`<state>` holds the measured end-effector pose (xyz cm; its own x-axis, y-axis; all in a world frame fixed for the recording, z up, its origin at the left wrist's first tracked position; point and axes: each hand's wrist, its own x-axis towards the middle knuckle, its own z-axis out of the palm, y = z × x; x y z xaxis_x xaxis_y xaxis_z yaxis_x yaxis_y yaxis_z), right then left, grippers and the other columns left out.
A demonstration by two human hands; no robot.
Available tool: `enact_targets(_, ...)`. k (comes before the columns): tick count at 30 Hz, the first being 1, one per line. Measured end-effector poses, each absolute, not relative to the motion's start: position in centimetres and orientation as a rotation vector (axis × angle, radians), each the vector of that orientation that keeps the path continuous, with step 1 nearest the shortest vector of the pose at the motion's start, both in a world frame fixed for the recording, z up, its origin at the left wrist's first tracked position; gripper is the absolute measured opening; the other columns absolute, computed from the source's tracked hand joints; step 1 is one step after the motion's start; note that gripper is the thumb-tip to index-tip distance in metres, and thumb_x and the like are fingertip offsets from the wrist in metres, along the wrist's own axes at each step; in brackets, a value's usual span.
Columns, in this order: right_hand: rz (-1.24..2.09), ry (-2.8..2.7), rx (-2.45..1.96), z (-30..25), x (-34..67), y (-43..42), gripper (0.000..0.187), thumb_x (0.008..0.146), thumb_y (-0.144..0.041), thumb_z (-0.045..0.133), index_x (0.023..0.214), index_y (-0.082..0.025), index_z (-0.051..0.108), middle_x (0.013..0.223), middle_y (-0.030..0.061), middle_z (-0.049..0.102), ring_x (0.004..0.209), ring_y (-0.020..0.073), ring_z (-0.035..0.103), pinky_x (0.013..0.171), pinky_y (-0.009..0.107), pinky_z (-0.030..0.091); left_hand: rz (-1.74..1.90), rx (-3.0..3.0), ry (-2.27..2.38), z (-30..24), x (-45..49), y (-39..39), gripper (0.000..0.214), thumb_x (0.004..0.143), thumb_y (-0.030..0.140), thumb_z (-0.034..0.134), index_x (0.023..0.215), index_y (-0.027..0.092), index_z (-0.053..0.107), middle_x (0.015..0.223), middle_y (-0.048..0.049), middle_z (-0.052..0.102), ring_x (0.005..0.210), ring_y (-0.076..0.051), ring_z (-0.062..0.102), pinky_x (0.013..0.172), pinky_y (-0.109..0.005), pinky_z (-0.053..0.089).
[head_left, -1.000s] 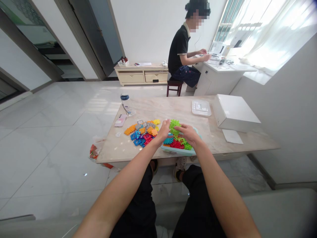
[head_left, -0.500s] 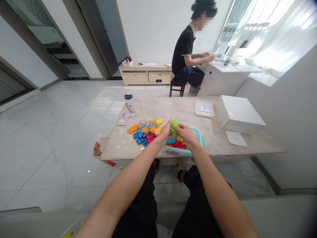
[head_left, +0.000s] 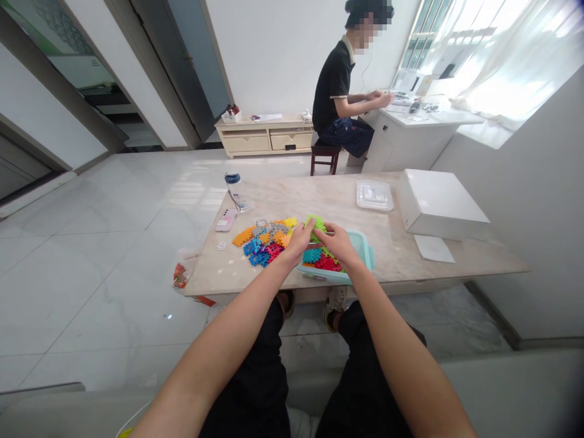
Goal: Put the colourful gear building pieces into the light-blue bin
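Note:
Green gear-shaped plastic pieces (head_left: pixel 314 225) are held between my two hands above a light-blue bin. My left hand (head_left: pixel 300 241) is closed on them from the left, its thumb on top. From the right, my right hand (head_left: pixel 338 244) grips the same pieces with bent fingers. Below, the bin (head_left: pixel 365 249) holds red, teal and green gear pieces. Left of it, orange, yellow, grey, blue and red gear pieces (head_left: pixel 267 240) lie in a pile on the table. How many green pieces I hold is hard to make out.
On the marble-patterned table (head_left: pixel 292 194) stand a water bottle (head_left: pixel 236 193), a phone (head_left: pixel 226 220), a clear plastic lid (head_left: pixel 374 195) and a white box (head_left: pixel 440 204) with a white sheet (head_left: pixel 433 249) before it. Another person (head_left: pixel 337 91) sits working at a desk beyond.
Both hands keep their hold on the green gear pieces and have shifted only slightly, the pieces turning a little between the fingers. The camera view has moved a little.

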<state>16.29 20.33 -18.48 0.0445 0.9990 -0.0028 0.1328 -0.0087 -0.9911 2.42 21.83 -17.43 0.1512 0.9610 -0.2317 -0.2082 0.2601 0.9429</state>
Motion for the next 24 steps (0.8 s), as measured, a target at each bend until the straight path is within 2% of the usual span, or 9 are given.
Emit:
enact_targets(4, 1.108, -1.36, -1.337, -18.5, 16.8, 20.3, 0.044, 0.087, -0.05, 0.075, 0.116, -0.017, 0.076, 0.117, 0.0127, 0.08, 0.104, 0.0282, 0.075, 0.086, 0.038, 0.061, 1.024, 0.98, 1.08, -17.6, 2.1, 21.9, 0.037, 0.099, 0.053, 0.075, 0.099, 0.018, 0.063, 0.101, -0.0094, 0.072, 0.095, -0.021, 0.072, 0.083, -0.037, 0.067)
enact_targets(10, 1.067, -1.434, -1.368, -18.8, 17.1, 20.0, 0.041, 0.088, -0.055, 0.073, 0.104, -0.017, 0.075, 0.102, 0.0098, 0.08, 0.097, 0.0275, 0.073, 0.081, 0.035, 0.059, 0.979, 1.044, 1.106, -17.3, 2.0, 21.7, 0.037, 0.098, 0.054, 0.075, 0.098, 0.019, 0.064, 0.099, -0.0082, 0.071, 0.089, -0.019, 0.071, 0.08, -0.034, 0.067)
enact_targets(17, 1.144, -1.483, -1.29, -18.4, 17.5, 19.7, 0.043, 0.091, -0.054, 0.074, 0.116, -0.019, 0.074, 0.113, 0.0098, 0.079, 0.101, 0.0252, 0.074, 0.087, 0.036, 0.059, 0.938, 1.13, 1.153, -16.5, 1.4, 21.5, 0.039, 0.101, 0.056, 0.069, 0.1, 0.018, 0.065, 0.095, -0.0081, 0.07, 0.083, -0.018, 0.07, 0.075, -0.031, 0.064)
enact_targets(19, 1.106, -1.495, -1.324, -18.6, 17.5, 19.5, 0.056, 0.087, -0.053, 0.08, 0.129, -0.018, 0.07, 0.122, 0.0126, 0.076, 0.108, 0.0268, 0.074, 0.091, 0.038, 0.06, 0.934, 1.154, 1.193, -16.5, 1.1, 21.7, 0.039, 0.1, 0.057, 0.069, 0.097, 0.018, 0.065, 0.09, -0.0063, 0.069, 0.079, -0.018, 0.067, 0.073, -0.031, 0.062)
enact_targets(21, 1.018, -1.511, -1.377, -18.9, 17.4, 19.3, 0.081, 0.08, -0.054, 0.088, 0.146, -0.017, 0.059, 0.134, 0.0166, 0.071, 0.119, 0.03, 0.071, 0.095, 0.042, 0.06, 0.945, 1.185, 1.242, -16.5, 0.8, 22.0, 0.038, 0.099, 0.055, 0.071, 0.091, 0.019, 0.063, 0.082, -0.0038, 0.066, 0.076, -0.018, 0.064, 0.072, -0.03, 0.059)
enact_targets(24, 0.887, -1.619, -1.366, -19.5, 17.1, 19.0, 0.107, 0.074, -0.054, 0.093, 0.161, -0.018, 0.042, 0.154, 0.0219, 0.056, 0.137, 0.0351, 0.062, 0.108, 0.048, 0.057, 0.961, 1.248, 1.291, -16.7, 0.6, 22.3, 0.037, 0.096, 0.05, 0.075, 0.081, 0.02, 0.06, 0.076, -0.0027, 0.064, 0.079, -0.02, 0.063, 0.073, -0.029, 0.054)
